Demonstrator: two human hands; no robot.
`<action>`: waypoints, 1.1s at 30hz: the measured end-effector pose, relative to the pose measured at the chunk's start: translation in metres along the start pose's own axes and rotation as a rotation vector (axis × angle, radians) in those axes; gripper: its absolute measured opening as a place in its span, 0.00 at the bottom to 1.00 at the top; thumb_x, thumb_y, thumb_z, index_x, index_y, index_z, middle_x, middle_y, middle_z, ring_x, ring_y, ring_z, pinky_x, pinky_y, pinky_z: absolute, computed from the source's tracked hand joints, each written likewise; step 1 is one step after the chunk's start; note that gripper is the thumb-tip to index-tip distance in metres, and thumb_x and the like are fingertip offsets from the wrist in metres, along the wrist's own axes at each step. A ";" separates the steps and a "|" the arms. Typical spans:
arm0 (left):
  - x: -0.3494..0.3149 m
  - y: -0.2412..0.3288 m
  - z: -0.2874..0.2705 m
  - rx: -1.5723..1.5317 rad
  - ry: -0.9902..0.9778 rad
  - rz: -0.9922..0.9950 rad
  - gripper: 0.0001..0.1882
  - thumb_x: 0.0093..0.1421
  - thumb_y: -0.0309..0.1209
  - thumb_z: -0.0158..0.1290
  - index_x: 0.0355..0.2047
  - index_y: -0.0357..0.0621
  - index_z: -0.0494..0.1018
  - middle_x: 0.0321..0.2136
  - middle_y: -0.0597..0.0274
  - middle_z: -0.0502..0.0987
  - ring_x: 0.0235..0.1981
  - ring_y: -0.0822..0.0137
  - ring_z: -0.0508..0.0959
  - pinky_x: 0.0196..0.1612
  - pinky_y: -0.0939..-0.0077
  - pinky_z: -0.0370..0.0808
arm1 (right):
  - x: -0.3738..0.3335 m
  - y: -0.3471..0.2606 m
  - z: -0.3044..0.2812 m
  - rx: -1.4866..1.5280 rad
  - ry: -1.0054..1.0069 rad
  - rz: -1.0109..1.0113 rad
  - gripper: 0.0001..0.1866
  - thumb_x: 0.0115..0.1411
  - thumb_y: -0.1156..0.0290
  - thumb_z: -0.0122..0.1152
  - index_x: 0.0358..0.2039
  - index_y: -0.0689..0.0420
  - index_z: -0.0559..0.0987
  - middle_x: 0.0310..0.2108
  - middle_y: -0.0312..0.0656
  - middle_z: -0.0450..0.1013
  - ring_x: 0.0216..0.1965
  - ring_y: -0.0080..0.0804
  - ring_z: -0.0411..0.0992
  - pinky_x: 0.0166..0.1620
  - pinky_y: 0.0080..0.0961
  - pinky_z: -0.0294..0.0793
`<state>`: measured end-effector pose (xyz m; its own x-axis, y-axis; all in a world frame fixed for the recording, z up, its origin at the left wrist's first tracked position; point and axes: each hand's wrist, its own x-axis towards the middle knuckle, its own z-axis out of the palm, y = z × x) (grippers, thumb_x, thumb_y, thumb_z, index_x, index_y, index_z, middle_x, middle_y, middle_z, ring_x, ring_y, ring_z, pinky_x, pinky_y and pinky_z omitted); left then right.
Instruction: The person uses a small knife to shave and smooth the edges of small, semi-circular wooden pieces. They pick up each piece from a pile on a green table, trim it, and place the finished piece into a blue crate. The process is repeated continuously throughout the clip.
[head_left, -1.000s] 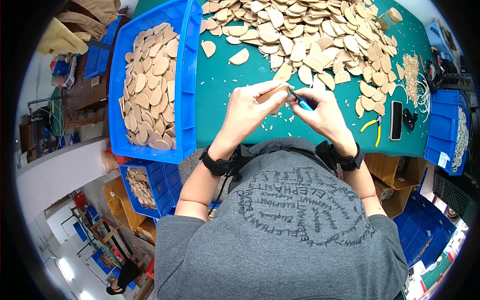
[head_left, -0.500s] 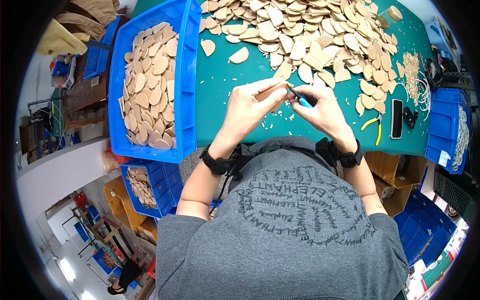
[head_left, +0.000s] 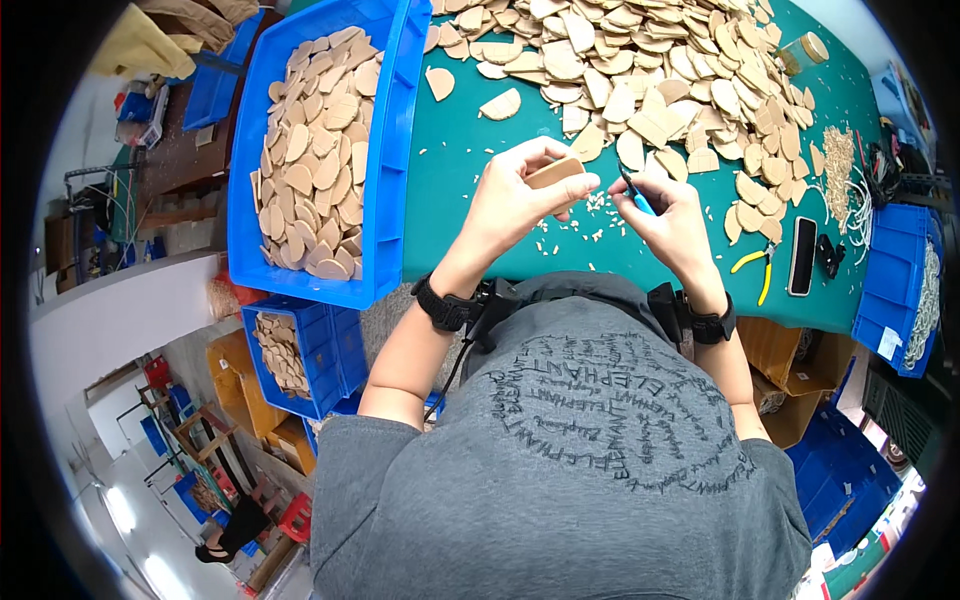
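A tan half-round piece, flat like thick board, is pinched between the thumb and fingers of my left hand. My right hand is closed around a small hand tool with blue grips and dark jaws, which looks like nippers. Its tip points up and stands apart from the piece. Small pale scraps lie on the green table under and between my hands. Beyond them spreads a large pile of similar tan pieces.
A blue crate full of tan pieces stands left, with a smaller crate below. Right are yellow-handled pliers, a phone, a heap of thin scraps, a jar and a blue bin holding pale cords.
The tool in my right hand has come away from the tan piece, and my hands have moved apart. The whole view has shifted slightly.
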<state>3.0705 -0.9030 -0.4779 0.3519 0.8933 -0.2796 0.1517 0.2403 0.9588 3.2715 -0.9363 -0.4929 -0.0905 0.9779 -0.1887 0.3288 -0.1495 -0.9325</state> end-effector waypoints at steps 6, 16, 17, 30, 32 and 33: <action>-0.006 0.003 0.003 -0.203 -0.109 0.078 0.10 0.59 0.31 0.57 0.39 0.40 0.76 0.32 0.64 0.79 0.32 0.77 0.77 0.32 0.82 0.74 | -0.001 -0.006 0.005 -0.107 0.005 -0.211 0.13 0.49 0.72 0.64 0.37 0.60 0.79 0.28 0.41 0.77 0.29 0.25 0.74 0.35 0.21 0.73; -0.013 0.003 0.008 -0.074 -0.083 0.239 0.11 0.61 0.30 0.55 0.41 0.37 0.75 0.35 0.63 0.79 0.36 0.76 0.77 0.38 0.82 0.74 | -0.004 -0.021 -0.009 -0.411 0.088 -0.464 0.16 0.42 0.73 0.66 0.35 0.54 0.78 0.25 0.41 0.74 0.28 0.39 0.72 0.33 0.31 0.71; -0.013 0.001 0.010 -0.081 -0.067 0.256 0.11 0.60 0.30 0.56 0.40 0.36 0.75 0.34 0.63 0.80 0.35 0.76 0.77 0.38 0.82 0.74 | -0.005 -0.023 -0.010 -0.433 0.083 -0.454 0.16 0.42 0.74 0.66 0.35 0.53 0.78 0.25 0.40 0.73 0.27 0.39 0.72 0.33 0.31 0.71; -0.013 -0.002 0.010 0.027 -0.005 0.346 0.12 0.60 0.31 0.57 0.40 0.36 0.76 0.32 0.62 0.80 0.35 0.76 0.78 0.38 0.81 0.75 | -0.007 -0.022 -0.007 -0.546 0.154 -0.567 0.15 0.40 0.74 0.66 0.32 0.52 0.77 0.21 0.39 0.71 0.25 0.40 0.70 0.30 0.33 0.69; -0.014 -0.002 0.011 -0.004 -0.014 0.307 0.12 0.60 0.31 0.56 0.40 0.36 0.76 0.33 0.62 0.80 0.35 0.76 0.78 0.38 0.81 0.75 | -0.005 -0.019 -0.005 -0.532 0.160 -0.573 0.15 0.40 0.74 0.65 0.32 0.53 0.78 0.21 0.39 0.71 0.24 0.40 0.70 0.30 0.33 0.69; -0.014 -0.002 0.011 -0.019 -0.018 0.288 0.12 0.60 0.31 0.56 0.40 0.36 0.76 0.33 0.62 0.80 0.35 0.76 0.78 0.39 0.81 0.75 | -0.003 -0.016 -0.003 -0.482 0.167 -0.567 0.14 0.40 0.75 0.65 0.32 0.54 0.78 0.21 0.40 0.71 0.23 0.40 0.70 0.30 0.32 0.70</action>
<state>3.0755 -0.9202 -0.4763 0.3939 0.9191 0.0035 0.0261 -0.0150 0.9995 3.2696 -0.9363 -0.4759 -0.2373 0.9006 0.3641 0.6517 0.4256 -0.6278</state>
